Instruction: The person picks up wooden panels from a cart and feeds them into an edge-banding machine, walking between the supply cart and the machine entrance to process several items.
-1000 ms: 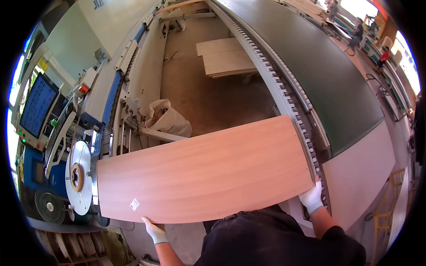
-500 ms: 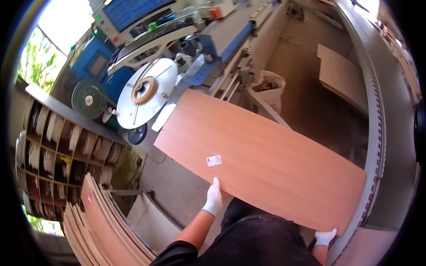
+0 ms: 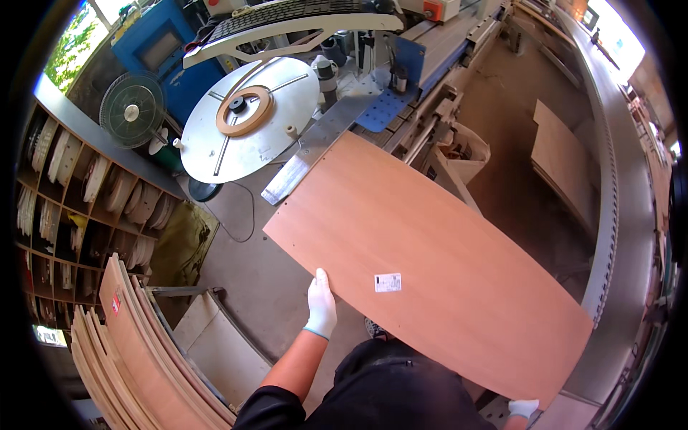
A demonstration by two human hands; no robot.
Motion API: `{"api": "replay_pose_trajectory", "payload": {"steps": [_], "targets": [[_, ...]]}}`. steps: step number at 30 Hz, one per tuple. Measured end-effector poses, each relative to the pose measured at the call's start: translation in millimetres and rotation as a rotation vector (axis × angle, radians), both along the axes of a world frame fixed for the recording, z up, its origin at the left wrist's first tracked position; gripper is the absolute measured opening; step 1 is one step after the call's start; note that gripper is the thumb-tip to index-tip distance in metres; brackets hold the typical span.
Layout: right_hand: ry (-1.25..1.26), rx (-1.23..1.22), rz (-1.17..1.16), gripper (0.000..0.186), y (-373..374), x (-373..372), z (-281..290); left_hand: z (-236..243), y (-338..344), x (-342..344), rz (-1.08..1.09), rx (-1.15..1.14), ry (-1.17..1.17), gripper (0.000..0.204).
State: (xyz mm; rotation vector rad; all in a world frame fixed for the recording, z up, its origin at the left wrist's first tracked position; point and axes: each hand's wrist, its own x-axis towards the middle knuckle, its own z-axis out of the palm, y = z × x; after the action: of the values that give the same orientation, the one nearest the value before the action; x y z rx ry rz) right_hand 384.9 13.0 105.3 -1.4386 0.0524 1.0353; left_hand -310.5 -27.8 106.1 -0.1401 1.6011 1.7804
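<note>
Right in front of the person's body sits a big reddish-brown laminated panel (image 3: 430, 265), carried flat at about waist level. Its long axis runs diagonally, from the upper left, where one end rests on or hangs just over the grey metal infeed plate (image 3: 315, 154) of the machine, down to the lower right by the person's hip. A small white label (image 3: 388, 282) is stuck on the face near the left-hand edge.

Left hand (image 3: 320, 307), in a white glove, is on the near long edge, fingers flat against it and pointing up the board. I can't tell whether they curl under it. Right hand (image 3: 524, 408), also gloved, is way down at the bottom corner and mostly hidden behind the panel, so honestly can't say how it's gripping, only that it's at the trailing end.

So the left hand is clearly the one nearer the machine end, and the panel stretches away from it toward the round silver turntable disc (image 3: 249, 118) with the tan ring on it.

Off to the lower left there's a stack of similar panels (image 3: 136, 358) leaning on edge, and shelves full of edge-band rolls (image 3: 79, 193) behind that.
</note>
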Motion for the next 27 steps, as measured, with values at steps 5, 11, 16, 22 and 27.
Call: {"api": "replay_pose_trajectory", "payload": {"steps": [5, 11, 16, 22, 27], "targets": [[0.034, -0.097, 0.033, 0.06, -8, 34, -42, -5, 0, -7, -0.069, -0.047, 0.061, 0.053], [-0.039, -0.147, 0.016, 0.059, 22, 29, -34, 1, 28, -10, -0.12, -0.1, -0.088, 0.053], [-0.06, -0.15, 0.027, 0.058, 78, 9, -34, -15, 66, -14, -0.208, -0.041, -0.054, 0.053], [-0.072, -0.134, 0.067, 0.057, 149, -7, -33, -16, 124, -19, -0.213, -0.041, -0.116, 0.052], [-0.071, -0.112, 0.095, 0.056, 202, -14, -36, -25, 175, -25, -0.199, -0.007, -0.111, 0.051]]}}
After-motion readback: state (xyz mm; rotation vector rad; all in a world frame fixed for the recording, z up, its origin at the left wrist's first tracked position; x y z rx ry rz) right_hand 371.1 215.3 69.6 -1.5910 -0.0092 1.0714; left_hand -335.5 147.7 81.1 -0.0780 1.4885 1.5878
